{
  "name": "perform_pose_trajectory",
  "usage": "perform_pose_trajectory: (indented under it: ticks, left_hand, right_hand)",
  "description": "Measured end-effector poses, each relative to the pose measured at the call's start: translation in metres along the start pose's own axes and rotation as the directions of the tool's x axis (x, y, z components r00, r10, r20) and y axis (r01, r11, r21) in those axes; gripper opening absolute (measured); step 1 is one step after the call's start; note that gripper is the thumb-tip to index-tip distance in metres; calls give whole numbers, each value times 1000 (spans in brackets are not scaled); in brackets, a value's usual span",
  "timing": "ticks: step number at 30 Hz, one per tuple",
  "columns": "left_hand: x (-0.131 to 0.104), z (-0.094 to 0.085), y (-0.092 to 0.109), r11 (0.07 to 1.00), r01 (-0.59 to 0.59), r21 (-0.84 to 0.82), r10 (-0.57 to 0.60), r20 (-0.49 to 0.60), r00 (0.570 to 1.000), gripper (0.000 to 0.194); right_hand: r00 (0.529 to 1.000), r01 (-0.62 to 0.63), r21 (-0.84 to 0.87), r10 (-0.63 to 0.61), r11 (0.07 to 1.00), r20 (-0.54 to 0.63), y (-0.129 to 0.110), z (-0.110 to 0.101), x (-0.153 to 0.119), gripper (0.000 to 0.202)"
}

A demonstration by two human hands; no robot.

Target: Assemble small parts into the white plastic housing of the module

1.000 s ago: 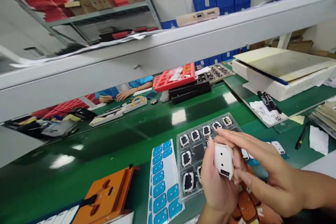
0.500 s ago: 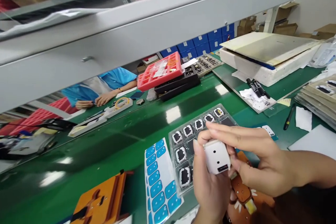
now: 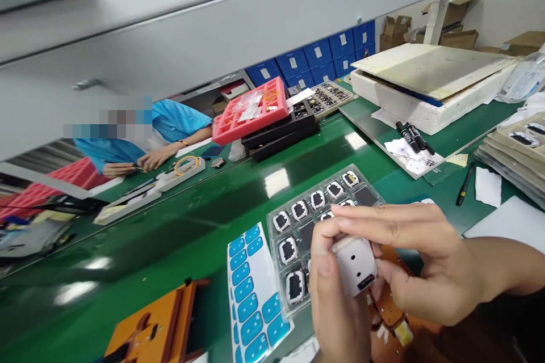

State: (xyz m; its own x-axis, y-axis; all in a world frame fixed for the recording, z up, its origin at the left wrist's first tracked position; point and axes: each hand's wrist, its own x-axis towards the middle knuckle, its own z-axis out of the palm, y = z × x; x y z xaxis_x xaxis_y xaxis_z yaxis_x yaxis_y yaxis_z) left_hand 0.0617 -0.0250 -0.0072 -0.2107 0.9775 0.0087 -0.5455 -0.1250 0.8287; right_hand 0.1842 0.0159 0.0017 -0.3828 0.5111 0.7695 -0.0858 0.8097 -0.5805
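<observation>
A small white rounded-square part (image 3: 354,264) with two black dots and a black slot is held between my hands. My left hand (image 3: 336,295) wraps it from the left and below, thumb upright along its side. My right hand (image 3: 426,261) grips it from the right, fingers stretched over its top edge and thumb at its right side. Just behind the hands lies a clear tray (image 3: 304,232) of white-rimmed black parts, partly hidden by them. Left of the tray is a sheet of blue stickers (image 3: 249,289). Below my right hand sits an orange-brown fixture (image 3: 389,309).
An orange fixture (image 3: 149,329) stands at the front left. Further back are a red tray (image 3: 251,113) on black trays, a white foam box (image 3: 426,108), black markers (image 3: 409,137) and stacked trays (image 3: 511,153). A person in blue (image 3: 170,125) works across the bench. A grey beam (image 3: 213,28) spans above.
The view has shifted slightly, moving the bench items left in the picture. The white part is tilted a little differently, and my left hand's fingers have closed further around its left side.
</observation>
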Motion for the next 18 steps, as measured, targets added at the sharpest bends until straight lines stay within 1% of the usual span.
perform_pose_trajectory:
  ticks: [2,6,10,12,15,18]
  left_hand:
    - [-1,1,0,999,-39,32,40,-40,998,33]
    - [-2,1,1,996,-58,61,60,-25,998,31]
    - [-2,2,0,987,-98,129,107,-65,992,35]
    - [-2,3,0,982,-112,150,123,-68,990,37]
    - [-1,2,-1,976,-145,162,152,-29,988,41]
    - [0,-4,-1,972,-153,177,147,46,988,47]
  right_hand:
    - [1000,2,9,-2,1000,-4,1,0,0,53]
    - [1000,-24,16,24,1000,4,0,-2,2,51]
    - [999,-37,36,37,999,10,-1,-4,4,50]
    - [999,-36,48,35,998,17,-1,-6,4,49]
    - [999,-34,44,33,998,27,0,-7,3,47]
    - [999,-31,34,30,999,27,0,-7,2,43]
